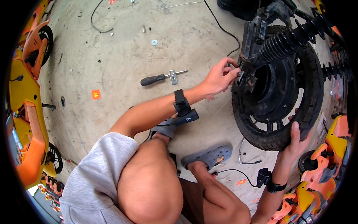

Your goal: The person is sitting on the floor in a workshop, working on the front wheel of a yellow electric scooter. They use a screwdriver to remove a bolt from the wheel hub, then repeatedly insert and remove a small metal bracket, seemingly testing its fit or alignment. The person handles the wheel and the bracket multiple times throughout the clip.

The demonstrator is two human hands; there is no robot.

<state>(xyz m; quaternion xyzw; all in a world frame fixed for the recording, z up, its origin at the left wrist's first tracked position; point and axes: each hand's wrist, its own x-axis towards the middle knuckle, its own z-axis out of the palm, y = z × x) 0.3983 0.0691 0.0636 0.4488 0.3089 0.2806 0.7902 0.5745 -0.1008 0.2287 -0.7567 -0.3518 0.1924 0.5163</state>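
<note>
I see the floor (123, 56) first, big and grey, filling most of the view. At 3 o'clock stands the wheel (278, 89), black, with its tyre on the floor and a spring (276, 46) on top at 1 o'clock. The wheel looks part-way worked on: its bracket (248, 76) sits at the hub side, and small parts lie loose on the floor, so I judge some fixing is done and some is left.

My left hand (218, 78) is at the bracket, fingers pinched narrow on a small part there; I cannot tell just what the part is. My right hand (296, 142) is at 4 o'clock, wrapped over the tyre's lower edge, holding it steady.

A screwdriver (162, 77) lies at 11 o'clock from my knee, with a small metal plate on its shaft. A washer (154, 42) sits further out at 12 o'clock.

Room to move: the floor is open toward 11 and 12 o'clock. Orange and yellow scooters (26, 112) crowd the 9 o'clock edge and the 4 o'clock corner. A thin cable (223, 30) runs up to the wheel, close to my left hand.
</note>
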